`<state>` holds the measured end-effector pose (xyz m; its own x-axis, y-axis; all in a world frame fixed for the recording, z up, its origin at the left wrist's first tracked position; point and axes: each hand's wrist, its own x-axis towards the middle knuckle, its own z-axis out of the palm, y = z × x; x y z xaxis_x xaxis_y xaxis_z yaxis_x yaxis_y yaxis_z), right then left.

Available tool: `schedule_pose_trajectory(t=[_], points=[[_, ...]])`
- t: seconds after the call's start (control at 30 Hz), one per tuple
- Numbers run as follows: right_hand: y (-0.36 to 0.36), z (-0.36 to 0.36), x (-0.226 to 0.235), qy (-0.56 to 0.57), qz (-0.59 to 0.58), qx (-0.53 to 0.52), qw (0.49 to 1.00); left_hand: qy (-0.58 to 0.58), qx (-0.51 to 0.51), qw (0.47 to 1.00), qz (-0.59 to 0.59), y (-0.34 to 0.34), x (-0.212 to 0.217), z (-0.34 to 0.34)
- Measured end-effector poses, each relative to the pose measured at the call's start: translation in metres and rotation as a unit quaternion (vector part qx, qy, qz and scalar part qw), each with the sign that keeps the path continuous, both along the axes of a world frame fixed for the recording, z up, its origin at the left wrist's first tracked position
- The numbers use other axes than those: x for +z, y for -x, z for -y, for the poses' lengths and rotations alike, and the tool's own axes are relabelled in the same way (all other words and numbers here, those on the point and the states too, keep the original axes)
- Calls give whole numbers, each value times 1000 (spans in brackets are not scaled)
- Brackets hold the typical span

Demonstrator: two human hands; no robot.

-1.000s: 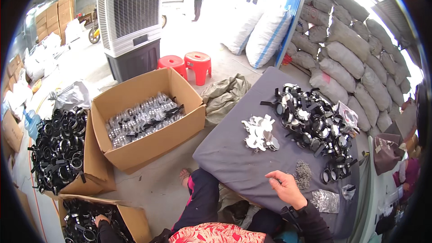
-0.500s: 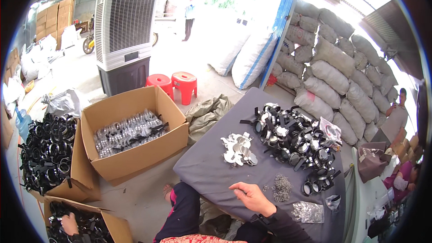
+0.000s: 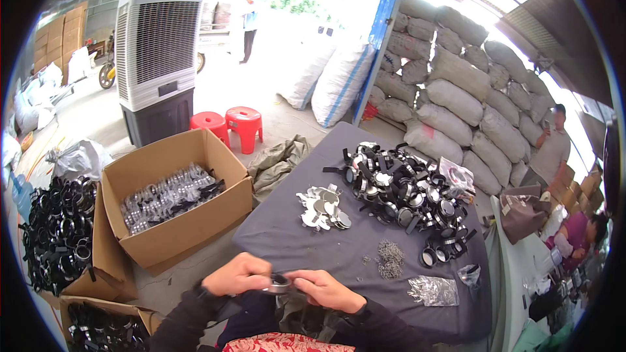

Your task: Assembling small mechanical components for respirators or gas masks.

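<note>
In front of my lap, my left hand [image 3: 240,276] is closed on a round black-and-silver ring part [image 3: 280,283]. My right hand [image 3: 326,290] meets it from the other side, with thumb and fingertips pinched at its edge. The exact kind of part cannot be made out. Beyond my hands, on the grey-covered table [image 3: 274,238], lie a pile of flat silvery discs [image 3: 324,207] and a bigger heap of similar black round parts [image 3: 407,189]. A mound of small metal pieces [image 3: 390,259] sits to the right, beside a transparent bag of silvery pieces [image 3: 435,291].
An open carton [image 3: 176,238] with rows of plastic-wrapped parts stands at left. Nearby cartons hold black rings [image 3: 60,231] and more black parts [image 3: 98,329]. Red stools [image 3: 244,129], an air cooler [image 3: 160,58] and stacked sacks [image 3: 447,104] stand farther off. Other people are at right.
My left hand has come up from the lower-left carton to my lap with a ring part. My right hand has moved left from over the table to meet it. The view has shifted.
</note>
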<state>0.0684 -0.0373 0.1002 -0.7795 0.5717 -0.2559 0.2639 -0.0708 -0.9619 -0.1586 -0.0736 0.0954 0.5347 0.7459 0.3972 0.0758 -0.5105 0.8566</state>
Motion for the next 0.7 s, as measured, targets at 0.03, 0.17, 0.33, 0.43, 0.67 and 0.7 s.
schedule_pose_trajectory(t=[0.03, 0.17, 0.33, 0.43, 0.67, 0.7], points=[[-9, 4, -4, 95, -58, -40, 993, 31, -11, 999, 19, -8, -4, -11], [-51, 11, -9, 186, -160, -116, 962, 121, -19, 988, 90, -36, -19, -43], [-61, 22, -16, 165, -206, -208, 942, 193, 79, 961, 184, -78, -25, -63], [-63, 15, -31, 72, -178, -293, 937, 248, 145, 940, 184, -99, -46, -61], [-50, -11, -59, -21, -68, -343, 937, 138, 105, 975, 137, -141, -78, -68], [-45, -12, -61, -65, -50, -339, 937, 166, 104, 968, 159, -137, -73, -65]])
